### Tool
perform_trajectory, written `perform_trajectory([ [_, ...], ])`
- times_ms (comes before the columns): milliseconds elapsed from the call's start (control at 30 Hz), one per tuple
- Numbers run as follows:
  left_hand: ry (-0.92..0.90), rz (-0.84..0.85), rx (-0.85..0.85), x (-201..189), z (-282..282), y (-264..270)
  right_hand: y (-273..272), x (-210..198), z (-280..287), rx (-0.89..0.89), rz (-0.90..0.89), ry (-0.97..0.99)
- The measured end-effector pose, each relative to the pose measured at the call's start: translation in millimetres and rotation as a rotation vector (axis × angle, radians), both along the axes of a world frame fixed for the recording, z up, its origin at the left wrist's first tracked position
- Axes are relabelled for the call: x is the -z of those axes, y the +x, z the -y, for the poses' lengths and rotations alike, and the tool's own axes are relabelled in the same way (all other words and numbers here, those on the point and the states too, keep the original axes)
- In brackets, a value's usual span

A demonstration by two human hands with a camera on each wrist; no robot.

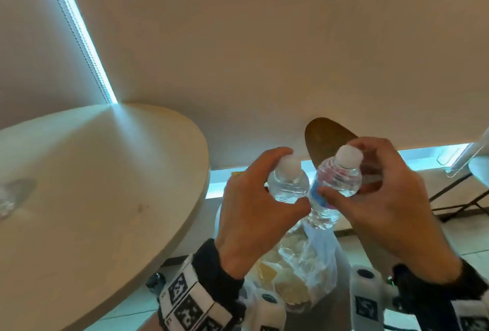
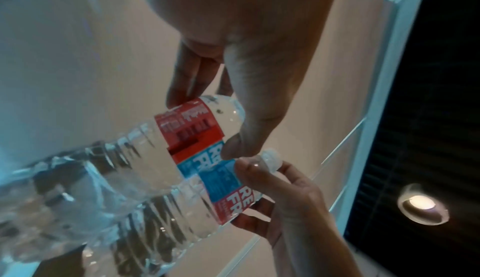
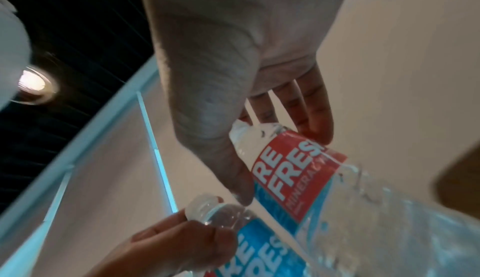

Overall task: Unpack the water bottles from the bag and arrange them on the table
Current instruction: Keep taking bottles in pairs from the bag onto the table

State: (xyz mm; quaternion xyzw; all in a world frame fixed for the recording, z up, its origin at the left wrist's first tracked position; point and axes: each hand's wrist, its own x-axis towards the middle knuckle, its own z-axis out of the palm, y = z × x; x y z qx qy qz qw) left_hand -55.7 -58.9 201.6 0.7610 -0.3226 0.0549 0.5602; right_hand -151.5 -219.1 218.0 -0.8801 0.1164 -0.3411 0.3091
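Above the clear plastic bag (image 1: 309, 259), beside the round table (image 1: 105, 171), the left hand (image 1: 254, 209) and right hand (image 1: 391, 198) each grasp a water bottle (image 1: 287, 185) (image 1: 336, 177) by its shoulder.

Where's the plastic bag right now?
In the head view, the plastic bag sits low between both wrists, right of the round table, under the two held bottles.
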Motion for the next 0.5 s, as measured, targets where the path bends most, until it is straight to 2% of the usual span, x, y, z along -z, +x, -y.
perform_trajectory([
  [133, -0.058, 0.090, -0.059, -53.3, -35.5, -3.2, 15.5, -61.6, -19.0, -0.142, 0.107, -0.008],
  [233, -0.050, 0.137, -0.129, -81.5, -66.1, 1.2, 37.3, -91.0, -37.2, -0.258, 0.171, -0.019],
  [367, -0.058, 0.126, -0.224, -102.1, -115.5, 13.4, 75.2, -111.3, -70.7, -0.396, 0.192, -0.040],
  [500, -0.024, 0.122, -0.372, -109.6, -165.4, 23.0, 115.6, -114.1, -112.0, -0.536, 0.162, -0.062],
])
